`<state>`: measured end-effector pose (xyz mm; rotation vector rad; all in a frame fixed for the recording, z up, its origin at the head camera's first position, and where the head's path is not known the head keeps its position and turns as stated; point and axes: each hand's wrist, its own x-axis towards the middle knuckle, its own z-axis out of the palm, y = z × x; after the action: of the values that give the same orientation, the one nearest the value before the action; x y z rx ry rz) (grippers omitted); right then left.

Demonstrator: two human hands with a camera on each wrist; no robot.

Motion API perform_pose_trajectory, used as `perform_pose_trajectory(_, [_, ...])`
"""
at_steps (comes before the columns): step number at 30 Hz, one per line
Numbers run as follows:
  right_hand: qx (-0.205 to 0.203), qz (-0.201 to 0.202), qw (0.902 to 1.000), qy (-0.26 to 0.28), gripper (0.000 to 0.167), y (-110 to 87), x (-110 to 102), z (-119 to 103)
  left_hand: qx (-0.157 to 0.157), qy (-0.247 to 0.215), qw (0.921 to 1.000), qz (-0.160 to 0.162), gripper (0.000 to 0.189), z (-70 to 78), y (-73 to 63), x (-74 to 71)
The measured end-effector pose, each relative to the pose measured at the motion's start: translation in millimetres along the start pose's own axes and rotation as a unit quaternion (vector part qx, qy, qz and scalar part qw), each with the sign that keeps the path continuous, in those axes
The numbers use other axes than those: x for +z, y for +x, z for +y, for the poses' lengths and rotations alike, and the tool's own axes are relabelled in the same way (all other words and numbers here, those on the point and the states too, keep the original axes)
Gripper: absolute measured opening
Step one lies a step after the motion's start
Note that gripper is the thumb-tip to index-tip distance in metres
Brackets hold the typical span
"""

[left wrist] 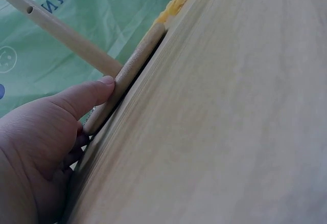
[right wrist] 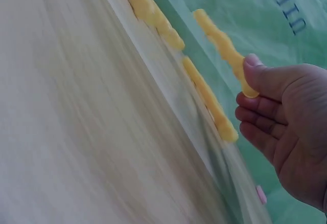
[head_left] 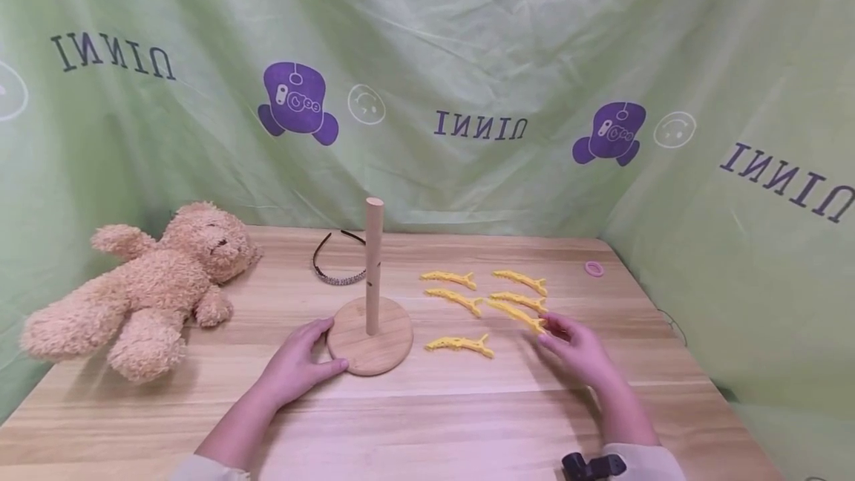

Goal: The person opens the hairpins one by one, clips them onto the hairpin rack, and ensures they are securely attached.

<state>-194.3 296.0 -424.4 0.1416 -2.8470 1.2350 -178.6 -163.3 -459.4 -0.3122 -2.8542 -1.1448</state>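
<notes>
A wooden stand with an upright peg point(head_left: 375, 266) and a round base point(head_left: 394, 344) stands mid-table. My left hand point(head_left: 298, 368) grips that base at its left side, thumb point(left wrist: 94, 95) on the rim and fingers around the edge. With thumb and fingertips, my right hand point(head_left: 580, 353) pinches the forked end of a yellow alligator hair clip point(left wrist: 176, 4) point(right wrist: 222, 45). The held clip is raised above the tabletop in the right wrist view. More yellow clips point(head_left: 461, 345) lie between the stand and my right hand, several of them in two loose columns.
Behind the stand lies a dark headband point(head_left: 344, 280) with a sparkling band, partly hidden by the peg. A plush teddy bear point(head_left: 160, 280) lies at the left. Near the right edge is a small pink ring point(head_left: 594, 269). A green printed curtain point(head_left: 427, 169) encloses the table.
</notes>
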Motion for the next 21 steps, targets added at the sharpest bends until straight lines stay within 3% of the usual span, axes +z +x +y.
perform_pose_trajectory(6, [-0.052, 0.012, 0.9985, 0.013, 0.038, 11.1, 20.8, -28.1, 0.003, -0.002, 1.0000, 0.006, 0.085, -1.3, 1.4, -0.5])
perform_pose_trajectory(13, [-0.142, 0.036, 0.9890, 0.013, 0.026, 29.7, 60.8, -61.6, 0.003, -0.003, 0.9999, 0.010, 0.085, -3.7, 1.6, 0.8])
perform_pose_trajectory(21, [-0.132, -0.004, 0.9910, 0.023, 0.020, 45.5, 106.3, -95.4, 0.009, -0.007, 0.9998, 0.016, 0.083, -5.2, 1.1, 3.7])
